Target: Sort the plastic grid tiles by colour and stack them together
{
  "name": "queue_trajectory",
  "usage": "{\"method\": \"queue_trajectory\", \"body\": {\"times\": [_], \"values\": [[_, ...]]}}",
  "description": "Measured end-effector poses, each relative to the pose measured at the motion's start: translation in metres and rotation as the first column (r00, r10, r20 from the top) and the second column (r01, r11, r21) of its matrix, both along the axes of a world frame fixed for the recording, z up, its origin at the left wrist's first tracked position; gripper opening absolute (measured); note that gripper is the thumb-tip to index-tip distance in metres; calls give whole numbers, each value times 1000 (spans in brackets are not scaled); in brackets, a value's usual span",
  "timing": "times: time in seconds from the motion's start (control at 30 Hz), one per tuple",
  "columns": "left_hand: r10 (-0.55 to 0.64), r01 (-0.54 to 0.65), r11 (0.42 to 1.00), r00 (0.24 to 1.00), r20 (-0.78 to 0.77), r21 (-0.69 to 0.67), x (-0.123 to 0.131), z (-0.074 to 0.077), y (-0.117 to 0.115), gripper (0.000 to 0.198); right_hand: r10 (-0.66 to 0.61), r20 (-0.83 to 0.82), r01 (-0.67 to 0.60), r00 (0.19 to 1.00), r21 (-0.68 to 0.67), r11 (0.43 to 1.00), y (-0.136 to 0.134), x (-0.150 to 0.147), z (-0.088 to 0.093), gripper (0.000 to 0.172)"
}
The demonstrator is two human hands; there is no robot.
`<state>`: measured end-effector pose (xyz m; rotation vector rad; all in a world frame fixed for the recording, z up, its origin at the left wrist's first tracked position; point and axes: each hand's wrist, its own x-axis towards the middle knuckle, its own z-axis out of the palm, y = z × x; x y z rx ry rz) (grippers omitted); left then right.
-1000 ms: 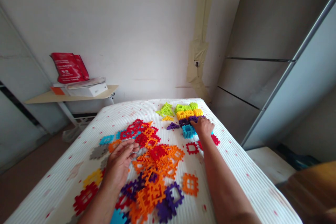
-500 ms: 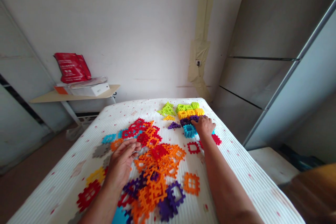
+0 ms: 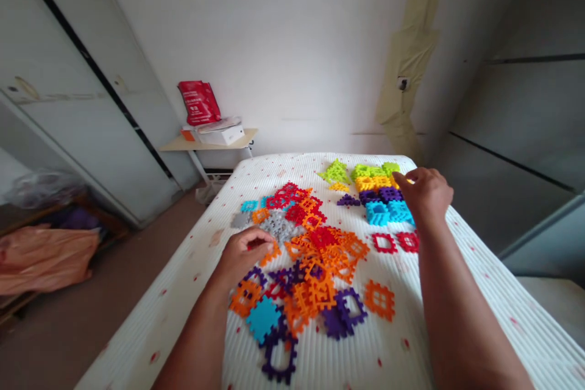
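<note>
My left hand [image 3: 244,253] hovers at the left side of a mixed pile of plastic interlocking tiles, thumb and curled fingers slightly apart. A bit of red shows through that gap, and an orange tile [image 3: 272,254] lies by the fingertips. My right hand [image 3: 427,195] is raised at the right end of the sorted rows, with a gap between thumb and fingers and nothing visible in it. Beside it are light blue tiles [image 3: 377,214], purple tiles [image 3: 390,194], yellow tiles [image 3: 372,183] and lime green tiles [image 3: 365,171]. Two red tiles [image 3: 384,243] lie nearer me.
Orange tiles [image 3: 320,289] fill much of the pile, with grey tiles [image 3: 278,225] and red tiles [image 3: 299,213] behind. Lime triangular tiles [image 3: 336,172] lie at the back. Beyond the padded white table cover [image 3: 201,292] stands a small side table [image 3: 178,144] with a red bag [image 3: 199,102].
The view has swung left. My right hand has lifted off the blue and purple tiles, uncovering them. My left hand has moved nearer me along the pile's left side, exposing grey tiles.
</note>
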<state>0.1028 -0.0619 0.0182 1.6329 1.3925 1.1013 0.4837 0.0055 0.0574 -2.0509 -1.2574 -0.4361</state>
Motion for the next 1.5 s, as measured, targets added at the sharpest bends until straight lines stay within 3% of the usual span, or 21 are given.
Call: {"method": "queue_trajectory", "body": {"times": [0.1, 0.17, 0.3, 0.47, 0.7, 0.8, 0.9, 1.03, 1.2, 1.27, 1.33, 1.43, 1.5], "values": [[-238, 232, 971, 944, -229, -50, -3, -6, -14, 10, 47, -36, -44, 998, 75, 996, -5, -2, 10, 36], [-320, 313, 946, 872, -370, -80, -1, -13, -21, 19, 73, -47, -68, 996, 101, 993, -8, -4, 16, 35], [-329, 337, 938, 785, -525, -84, 3, -22, -24, 33, 118, -53, -109, 992, 150, 983, -16, -8, 25, 35], [-298, 312, 948, 788, -539, -67, 8, -25, -19, 24, 146, -57, -135, 988, 161, 978, -20, -9, 30, 36], [-178, 191, 981, 927, -331, 7, 11, -28, -13, 12, 177, -96, -159, 979, 173, 972, -22, -7, 32, 38], [-10, 10, 1000, 997, -76, -10, 13, -27, -7, 11, 226, -127, -209, 966, 139, 968, -22, -9, 32, 35], [113, -102, 992, 979, 168, -72, 17, -22, 0, 30, 303, -176, -285, 936, 125, 951, -21, -16, 32, 34], [20, 9, 994, 966, 257, -110, 28, -9, 6, 61, 385, -180, -368, 905, 119, 922, -19, -24, 30, 31], [-66, 95, 992, 951, 303, -83, 48, 5, 17, 60, 445, -188, -444, 876, 48, 895, -16, -42, 27, 26], [-48, 81, 993, 935, 351, -80, 56, 5, 26, 49, 528, -213, -539, 822, 7, 842, -17, -55, 25, 24], [-1, 39, 996, 912, 410, -86, 65, 4, 35, 42, 636, -253, -662, 729, -29, 749, -17, -71, 22, 20], [46, -17, 998, 866, 499, -61, 77, 0, 45, 51, 736, -308, -788, 603, -87, 610, -18, -95, 14, 18], [43, -28, 999, 841, 540, -35, 83, -2, 46, 61, 755, -335, -819, 564, -108, 564, -18, -109, 6, 21]]}}
